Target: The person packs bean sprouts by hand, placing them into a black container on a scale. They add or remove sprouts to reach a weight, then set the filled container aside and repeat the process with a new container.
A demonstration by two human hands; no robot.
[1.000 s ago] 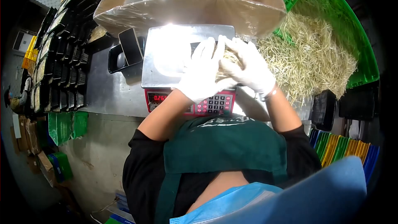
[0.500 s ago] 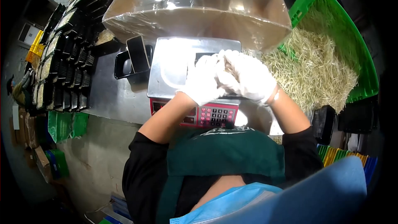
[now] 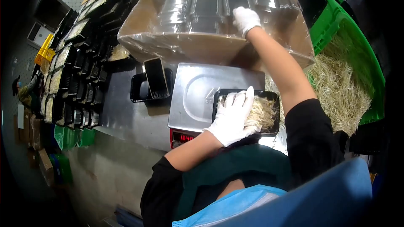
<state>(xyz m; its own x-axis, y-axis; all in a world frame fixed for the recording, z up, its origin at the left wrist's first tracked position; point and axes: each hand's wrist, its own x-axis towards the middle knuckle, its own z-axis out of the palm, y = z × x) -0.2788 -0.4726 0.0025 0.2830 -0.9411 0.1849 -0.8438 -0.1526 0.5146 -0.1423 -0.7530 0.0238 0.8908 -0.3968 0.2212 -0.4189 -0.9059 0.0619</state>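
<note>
My left hand, in a white glove, lies on bean sprouts in a black plastic tray, its fingers stretched out. That tray rests on the right part of a metal weighing scale, whose red display shows below. My right hand, also gloved, is stretched forward over a plastic-wrapped carton holding stacked clear plastic pieces. Its fingers are curled; what they hold, if anything, I cannot make out.
Two black trays, one tilted inside the other, sit left of the scale. Farther left, filled trays are stacked. At right, a green crate holds a heap of loose bean sprouts.
Both hands were together over the scale. The right hand has moved forward to the carton, while the left now lies on the sprouts in the tray. The view has shifted.
</note>
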